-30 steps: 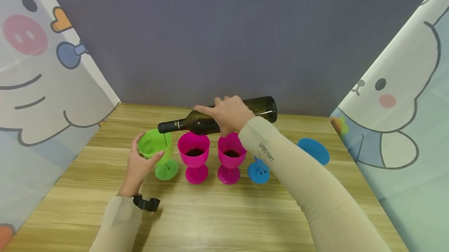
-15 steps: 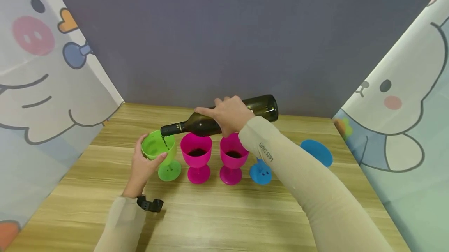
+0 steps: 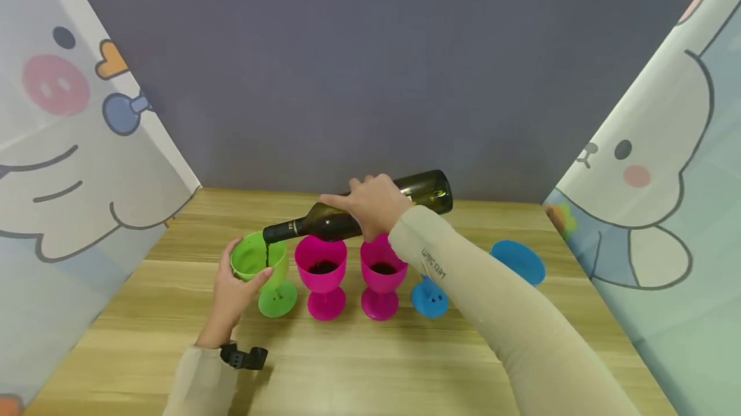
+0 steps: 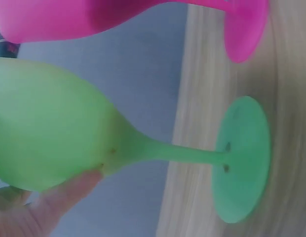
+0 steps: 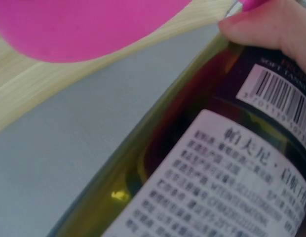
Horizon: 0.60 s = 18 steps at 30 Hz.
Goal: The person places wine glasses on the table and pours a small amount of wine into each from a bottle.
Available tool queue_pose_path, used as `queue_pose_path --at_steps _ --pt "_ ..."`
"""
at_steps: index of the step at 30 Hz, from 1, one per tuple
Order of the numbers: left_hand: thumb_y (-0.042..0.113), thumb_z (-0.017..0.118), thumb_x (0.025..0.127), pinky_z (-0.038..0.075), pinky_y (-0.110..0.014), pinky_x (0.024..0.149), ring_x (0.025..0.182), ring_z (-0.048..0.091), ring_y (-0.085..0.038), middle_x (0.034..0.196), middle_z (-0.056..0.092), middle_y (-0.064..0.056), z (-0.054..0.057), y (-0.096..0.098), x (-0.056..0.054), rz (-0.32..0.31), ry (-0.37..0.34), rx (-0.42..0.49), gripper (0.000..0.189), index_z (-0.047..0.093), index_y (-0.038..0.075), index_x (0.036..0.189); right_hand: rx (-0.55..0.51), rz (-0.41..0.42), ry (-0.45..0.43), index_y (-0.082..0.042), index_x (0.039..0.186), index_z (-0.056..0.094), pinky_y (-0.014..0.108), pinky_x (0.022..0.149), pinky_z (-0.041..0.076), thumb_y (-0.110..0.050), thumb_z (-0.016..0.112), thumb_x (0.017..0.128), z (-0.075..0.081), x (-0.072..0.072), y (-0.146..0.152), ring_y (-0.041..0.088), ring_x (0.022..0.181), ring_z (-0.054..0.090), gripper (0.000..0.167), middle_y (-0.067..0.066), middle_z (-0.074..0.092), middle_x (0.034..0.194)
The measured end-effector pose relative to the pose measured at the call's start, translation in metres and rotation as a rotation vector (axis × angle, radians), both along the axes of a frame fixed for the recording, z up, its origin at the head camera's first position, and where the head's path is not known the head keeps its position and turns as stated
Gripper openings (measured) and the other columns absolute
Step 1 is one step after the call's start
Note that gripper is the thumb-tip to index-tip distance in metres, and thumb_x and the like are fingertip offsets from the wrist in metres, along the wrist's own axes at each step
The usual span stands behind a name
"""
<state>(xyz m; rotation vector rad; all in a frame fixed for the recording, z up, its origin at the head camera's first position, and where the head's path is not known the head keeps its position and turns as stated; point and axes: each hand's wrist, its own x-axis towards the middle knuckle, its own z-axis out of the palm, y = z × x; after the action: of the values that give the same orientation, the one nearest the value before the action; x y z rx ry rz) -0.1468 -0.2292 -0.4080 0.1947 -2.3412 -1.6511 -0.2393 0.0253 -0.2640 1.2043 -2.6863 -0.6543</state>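
Note:
My right hand (image 3: pixel 376 205) grips a dark green wine bottle (image 3: pixel 334 223) round its body, tilted with its mouth over a green goblet (image 3: pixel 280 264). A thin dark stream falls from the mouth into that goblet. Thumb and fingers of my left hand (image 3: pixel 234 290) hold the green goblet's bowl from the left. In the left wrist view the goblet's foot (image 4: pixel 242 163) stands on the wooden table, with dark drops on it. The right wrist view shows the bottle's printed label (image 5: pixel 217 182) and dark liquid inside the glass.
Two pink goblets, a left one (image 3: pixel 325 280) and a right one (image 3: pixel 382 282), stand beside the green goblet with dark liquid inside. A blue goblet (image 3: pixel 429 299) is partly behind my right sleeve. Farther right shows a blue bowl shape (image 3: pixel 518 262). A grey panel (image 3: pixel 359 69) rises behind the table.
Liquid keeps running from the bottle into the green goblet, the stream now falling straighter down. The whole scene sits lower in view; both hands keep their holds.

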Motion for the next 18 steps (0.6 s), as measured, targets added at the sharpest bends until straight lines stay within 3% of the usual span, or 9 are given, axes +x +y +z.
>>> queue_pose_path --at_steps 5,11,18 --pt "0.005 0.069 0.083 0.046 -0.012 0.07 0.106 0.047 -0.038 0.13 0.036 -0.029 0.0048 -0.0019 -0.0009 -0.024 -0.035 0.034 0.085 0.017 0.008 0.15 0.006 -0.006 0.014 -0.042 0.151 0.021 0.028 0.057 0.048 -0.046 0.08 0.07 -0.0007 -0.0012 -0.0001 0.02 0.073 0.056 0.1 0.005 0.06 0.101" --pt "0.002 0.068 0.083 0.049 -0.013 0.066 0.104 0.043 -0.031 0.13 0.034 -0.028 0.0081 0.0002 -0.0051 -0.021 -0.012 0.071 0.084 0.017 0.008 0.15 0.014 -0.022 0.015 -0.041 0.151 0.022 0.027 0.057 0.048 -0.045 0.079 0.071 0.0048 -0.0026 0.0011 0.02 0.073 0.056 0.098 0.006 0.06 0.101" --pt "0.0 0.067 0.083 0.053 -0.019 0.061 0.104 0.044 -0.035 0.129 0.032 -0.03 0.0098 0.0013 -0.0083 -0.036 0.004 0.11 0.083 0.018 0.008 0.149 0.023 -0.02 0.05 -0.042 0.151 0.02 0.025 0.054 0.045 -0.042 0.079 0.072 0.0078 -0.0032 0.0021 0.019 0.069 0.053 0.099 0.006 0.059 0.099"
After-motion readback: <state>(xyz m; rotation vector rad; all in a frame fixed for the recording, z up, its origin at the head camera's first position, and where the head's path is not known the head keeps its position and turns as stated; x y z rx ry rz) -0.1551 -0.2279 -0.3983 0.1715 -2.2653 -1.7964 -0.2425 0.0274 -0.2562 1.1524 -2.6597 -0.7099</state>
